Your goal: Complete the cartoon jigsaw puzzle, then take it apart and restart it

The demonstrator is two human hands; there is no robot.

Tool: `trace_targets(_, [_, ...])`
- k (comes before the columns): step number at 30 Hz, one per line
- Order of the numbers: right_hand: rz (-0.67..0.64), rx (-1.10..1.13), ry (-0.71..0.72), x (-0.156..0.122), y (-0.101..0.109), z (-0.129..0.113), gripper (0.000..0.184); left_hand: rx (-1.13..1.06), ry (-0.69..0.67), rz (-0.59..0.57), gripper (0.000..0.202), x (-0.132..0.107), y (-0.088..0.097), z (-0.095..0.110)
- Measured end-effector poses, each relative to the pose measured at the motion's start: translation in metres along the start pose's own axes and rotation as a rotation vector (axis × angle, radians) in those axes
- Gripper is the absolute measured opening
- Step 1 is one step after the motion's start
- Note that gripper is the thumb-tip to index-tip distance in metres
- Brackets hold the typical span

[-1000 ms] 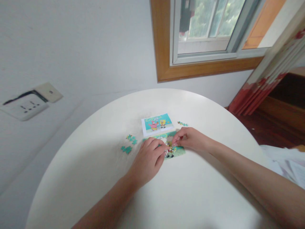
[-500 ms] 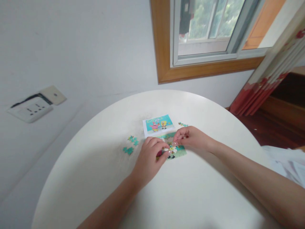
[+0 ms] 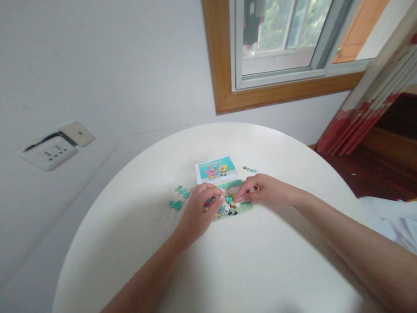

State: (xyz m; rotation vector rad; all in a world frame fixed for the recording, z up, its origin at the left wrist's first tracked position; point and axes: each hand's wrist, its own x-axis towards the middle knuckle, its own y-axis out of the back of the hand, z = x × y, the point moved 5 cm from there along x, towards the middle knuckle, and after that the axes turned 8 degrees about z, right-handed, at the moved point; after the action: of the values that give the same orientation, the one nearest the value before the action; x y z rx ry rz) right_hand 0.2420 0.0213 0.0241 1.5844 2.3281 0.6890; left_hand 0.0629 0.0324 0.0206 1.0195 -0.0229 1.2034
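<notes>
A jigsaw puzzle (image 3: 248, 206) with a cartoon picture lies partly assembled on the white round table, with pale gaps in its middle. My left hand (image 3: 202, 208) covers its left side, thumb and index fingertips pinched together over the middle; what is between them is too small to make out. From the right, my right hand (image 3: 265, 189) reaches over the puzzle, its thumb and fingers closed near the yellow figure. Anything in that pinch is hidden. A small teal patch shows between the two sets of fingertips. Just behind lies a reference picture (image 3: 213, 168) with a pink and a yellow character.
Loose teal puzzle pieces (image 3: 176, 204) lie left of my left hand, with several more pieces (image 3: 250, 169) behind my right hand. The table (image 3: 130, 243) meets a white wall with a socket (image 3: 54, 152). A window (image 3: 276, 43) and a red-and-white curtain (image 3: 355, 117) stand beyond.
My left fingertips have drawn back to the left and pinched together, uncovering more of the puzzle's middle. My right fingertips have shifted slightly left and down over the puzzle.
</notes>
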Motion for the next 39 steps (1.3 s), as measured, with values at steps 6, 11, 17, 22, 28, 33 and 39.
trace_targets(6, [-0.039,-0.340,0.050,-0.004,0.008,0.004,0.025,0.136,-0.100,-0.128,0.016,0.012,-0.011,-0.001])
trace_targets(11, [-0.001,-0.508,0.098,-0.005,0.007,0.000,0.024,0.214,-0.192,-0.197,0.015,0.021,-0.027,0.002])
trace_targets(17, [-0.011,-0.565,0.069,-0.005,0.006,-0.004,0.025,0.253,-0.206,-0.225,0.012,0.021,-0.034,0.003])
trace_targets(22, [-0.030,-0.583,0.047,-0.004,0.006,-0.006,0.024,0.315,-0.194,-0.198,0.007,0.020,-0.033,0.004])
trace_targets(28, [-0.029,-0.562,0.039,-0.004,0.005,-0.005,0.024,0.374,-0.178,-0.162,0.006,0.017,-0.033,0.004])
trace_targets(33, [-0.020,-0.561,0.066,-0.003,0.005,-0.005,0.027,0.347,-0.181,-0.110,0.012,0.017,-0.016,0.007])
trace_targets(39, [0.005,-0.666,0.196,-0.009,0.003,-0.015,0.031,0.366,-0.244,-0.239,0.028,-0.014,-0.005,0.020])
